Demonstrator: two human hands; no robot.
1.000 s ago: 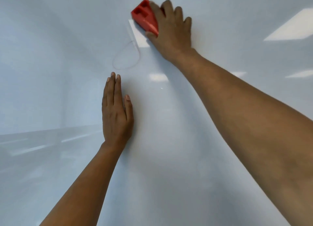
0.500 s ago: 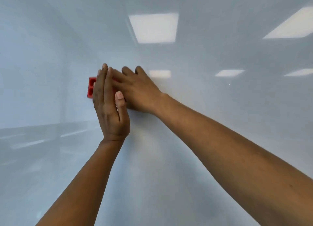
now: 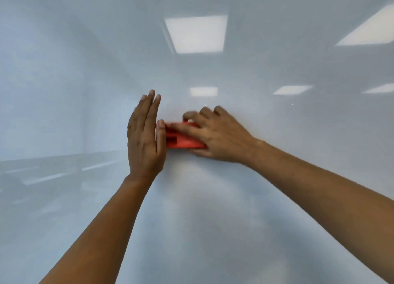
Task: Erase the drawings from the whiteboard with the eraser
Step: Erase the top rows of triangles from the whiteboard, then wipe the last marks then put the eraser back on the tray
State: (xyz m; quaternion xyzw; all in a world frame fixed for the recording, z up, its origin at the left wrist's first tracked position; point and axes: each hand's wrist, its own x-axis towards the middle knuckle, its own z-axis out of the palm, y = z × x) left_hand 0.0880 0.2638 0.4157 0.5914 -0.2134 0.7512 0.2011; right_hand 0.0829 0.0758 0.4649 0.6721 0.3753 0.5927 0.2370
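The glossy whiteboard (image 3: 213, 209) fills the whole view and shows no drawn lines. My right hand (image 3: 215, 136) grips the red eraser (image 3: 183, 142) and presses it flat against the board at mid-height. Its fingers curl over the eraser's top edge and the thumb lies beneath. My left hand (image 3: 145, 134) stands just left of the eraser with straight fingers pointing up, held edge-on, its thumb tip close to the eraser's left end. Whether the palm touches the board cannot be told.
Reflections of ceiling light panels (image 3: 196, 33) show in the upper board, with smaller ones further right (image 3: 292, 89). A dim reflection of a room lies across the lower left. Both forearms reach in from the bottom edge.
My right hand wiped the eraser down from the top over the faint loop drawing, swept left behind my left hand, then came back right. The loop is gone.
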